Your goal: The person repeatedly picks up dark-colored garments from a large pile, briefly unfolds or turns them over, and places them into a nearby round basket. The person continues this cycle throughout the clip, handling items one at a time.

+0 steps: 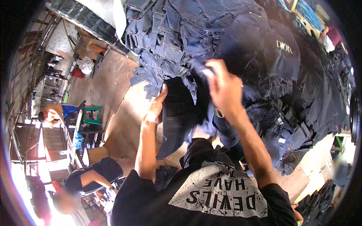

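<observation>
A pair of very dark jeans (177, 109) hangs in front of my chest. Along its left edge lies my left hand (155, 107), closed on the cloth with the thumb on the near side and the other fingers mostly hidden. My right hand (226, 90) is raised higher, to the right, with its fingers curled round a dark blue part of the cloth (200, 69). Motion smears that hand and the cloth by it, so the exact hold is hard to make out. A bracelet or watch (218, 113) shows beside the right wrist.
A big heap of dark denim garments (196, 30) rises ahead and spreads right (290, 101). Brown boards (100, 81) cover the floor at left, near a green stool (92, 115). Other people (92, 175) sit at far left. More dark clothes (316, 203) lie lower right.
</observation>
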### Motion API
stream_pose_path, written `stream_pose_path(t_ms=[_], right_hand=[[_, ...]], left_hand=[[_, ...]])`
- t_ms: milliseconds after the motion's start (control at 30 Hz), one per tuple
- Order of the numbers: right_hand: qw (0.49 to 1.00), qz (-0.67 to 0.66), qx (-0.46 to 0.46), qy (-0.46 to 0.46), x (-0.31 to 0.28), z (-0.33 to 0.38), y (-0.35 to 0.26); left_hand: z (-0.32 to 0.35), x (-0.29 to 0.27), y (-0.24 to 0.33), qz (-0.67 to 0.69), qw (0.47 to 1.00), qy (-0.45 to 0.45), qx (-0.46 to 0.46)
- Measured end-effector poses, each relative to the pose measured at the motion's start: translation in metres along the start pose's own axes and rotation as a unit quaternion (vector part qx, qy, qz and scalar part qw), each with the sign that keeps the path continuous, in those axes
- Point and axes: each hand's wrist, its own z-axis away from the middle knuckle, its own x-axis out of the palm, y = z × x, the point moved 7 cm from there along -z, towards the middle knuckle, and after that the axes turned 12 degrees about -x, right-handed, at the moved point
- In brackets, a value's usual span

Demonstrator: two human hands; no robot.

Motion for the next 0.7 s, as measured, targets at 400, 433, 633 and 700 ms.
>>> stream_pose_path(t_ms=[400,433,633,700], right_hand=[[0.917,-0.394,-0.027,-0.056,-0.045,0.131,-0.085],[0.926,-0.376,-0.003,0.019,-0.074,0.131,-0.065],[0.96,-0.243,0.138,0.034,-0.187,0.166,0.072],[0.894,-0.422,0.152,-0.003,-0.181,0.203,0.079]], left_hand=[[0.093,0.045,-0.022,-0.021,0.976,-0.079,0.201],[0.106,0.059,-0.012,-0.079,0.969,-0.101,0.212],[0.197,0.182,0.023,-0.553,0.713,-0.236,0.361],[0.206,0.211,0.012,-0.544,0.666,-0.369,0.353]])
